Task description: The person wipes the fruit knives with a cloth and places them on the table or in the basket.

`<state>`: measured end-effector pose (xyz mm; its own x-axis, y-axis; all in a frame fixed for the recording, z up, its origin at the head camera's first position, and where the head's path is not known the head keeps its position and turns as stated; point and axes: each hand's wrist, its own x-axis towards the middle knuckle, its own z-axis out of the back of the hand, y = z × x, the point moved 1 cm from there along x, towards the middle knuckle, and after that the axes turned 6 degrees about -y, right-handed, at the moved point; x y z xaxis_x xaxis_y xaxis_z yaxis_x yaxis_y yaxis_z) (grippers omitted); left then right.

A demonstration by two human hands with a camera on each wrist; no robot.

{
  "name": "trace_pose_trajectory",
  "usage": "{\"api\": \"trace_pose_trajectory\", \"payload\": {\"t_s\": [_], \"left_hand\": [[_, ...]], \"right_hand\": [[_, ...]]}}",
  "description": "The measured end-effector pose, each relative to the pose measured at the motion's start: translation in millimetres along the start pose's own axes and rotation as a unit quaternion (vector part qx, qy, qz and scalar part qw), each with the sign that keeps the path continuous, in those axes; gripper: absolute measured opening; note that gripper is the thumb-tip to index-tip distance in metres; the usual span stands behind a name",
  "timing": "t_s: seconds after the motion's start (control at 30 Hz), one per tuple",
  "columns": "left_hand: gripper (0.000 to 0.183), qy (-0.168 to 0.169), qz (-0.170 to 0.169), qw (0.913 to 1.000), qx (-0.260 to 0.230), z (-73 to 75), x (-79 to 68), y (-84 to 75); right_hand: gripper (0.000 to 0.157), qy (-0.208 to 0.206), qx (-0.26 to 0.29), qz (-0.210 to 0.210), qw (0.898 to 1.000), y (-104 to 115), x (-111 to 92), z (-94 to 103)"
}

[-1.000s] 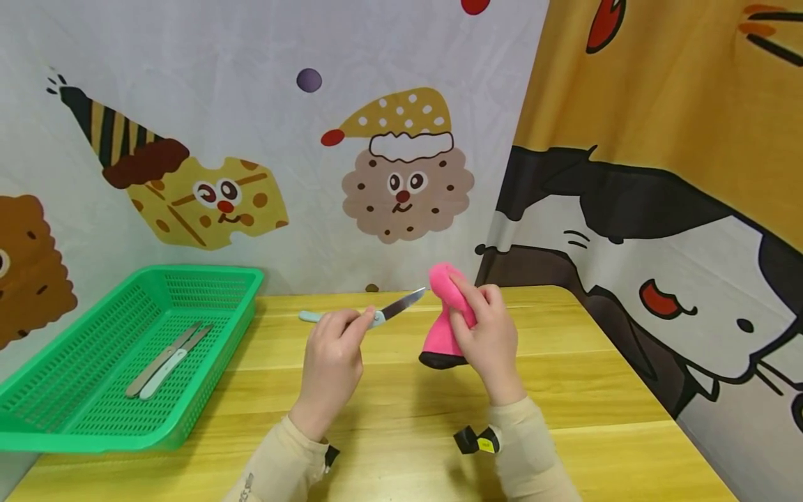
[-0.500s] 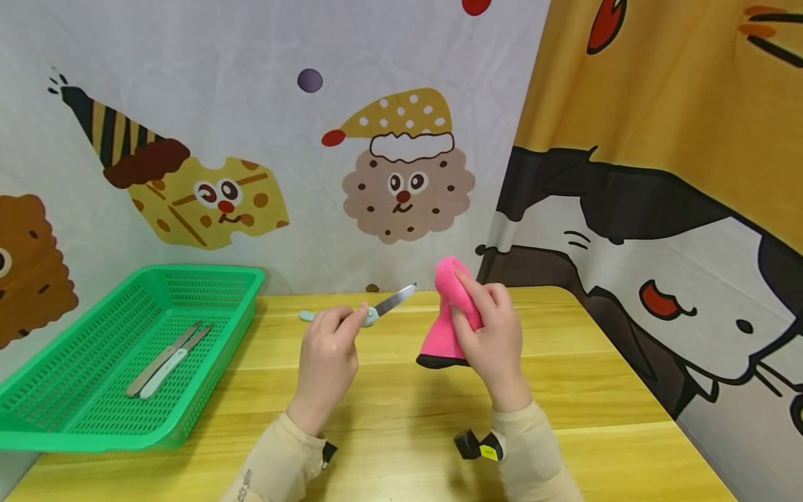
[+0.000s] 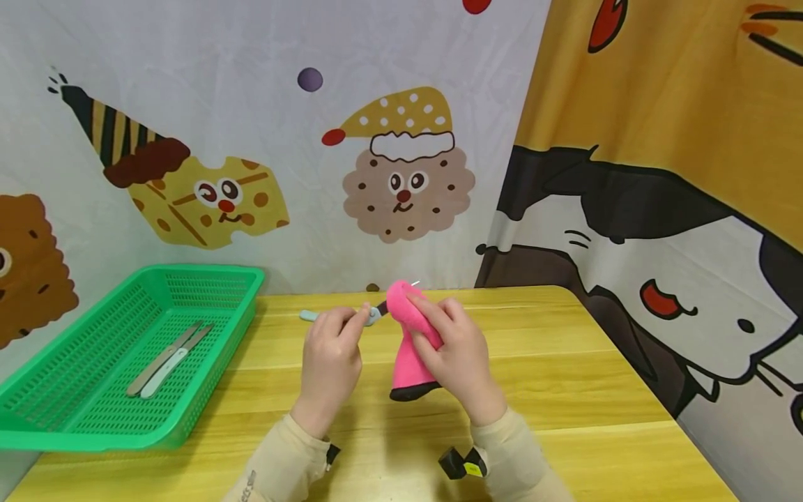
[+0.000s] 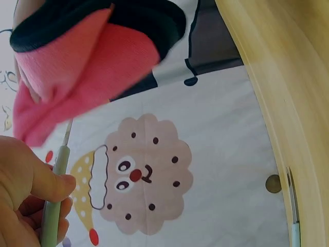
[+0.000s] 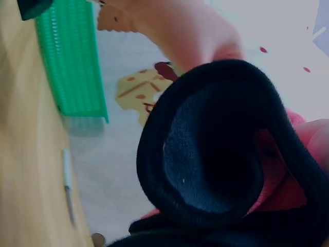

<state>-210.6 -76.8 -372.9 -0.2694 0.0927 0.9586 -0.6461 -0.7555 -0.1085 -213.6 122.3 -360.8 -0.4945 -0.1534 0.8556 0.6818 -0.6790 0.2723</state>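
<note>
Grips a knife (image 3: 374, 316) in the left hand (image 3: 332, 359), fingers and thumb curled on a smooth, pale blue-green handle. Pinches in the right hand (image 3: 463, 355) a soft, fuzzy pink cloth (image 3: 414, 362) — bulging in a rounded fold at the top, flaring below to a black hem, curling into a dark, tube-like mouth in the right wrist view. Holds both above the glossy, wood-grained table (image 3: 596, 390), with the cloth at the metal blade; shows dark steel near the handle and a thin tip past the pink. Cannot tell whether wrapped fully round the blade or just laid across. Can make out near the table's far edge a slim second knife (image 4: 295, 234), pale-handled. Has to the left a rectangular green plastic basket (image 3: 219, 369) — lattice-walled, with two slender knives (image 3: 164, 374) lying close together inside.
</note>
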Motion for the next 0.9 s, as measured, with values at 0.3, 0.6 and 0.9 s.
{"api": "trace_pose_trajectory", "payload": {"t_s": [0.3,0.6,0.9], "left_hand": [[0.017,0.003,-0.011,0.9998,-0.018,-2.2,-5.7,-13.4],[0.021,0.009,-0.011,0.9998,-0.015,-5.6,-7.2,-13.6],[0.033,0.016,-0.009,0.9997,-0.016,-5.5,-7.3,-13.8]], "right_hand": [[0.044,0.003,-0.046,0.017,0.999,6.7,-8.3,-15.6],[0.032,-0.012,-0.057,0.019,0.998,1.9,-9.7,-19.9],[0.030,-0.025,-0.060,0.018,0.998,-2.1,-10.0,-19.0]]}}
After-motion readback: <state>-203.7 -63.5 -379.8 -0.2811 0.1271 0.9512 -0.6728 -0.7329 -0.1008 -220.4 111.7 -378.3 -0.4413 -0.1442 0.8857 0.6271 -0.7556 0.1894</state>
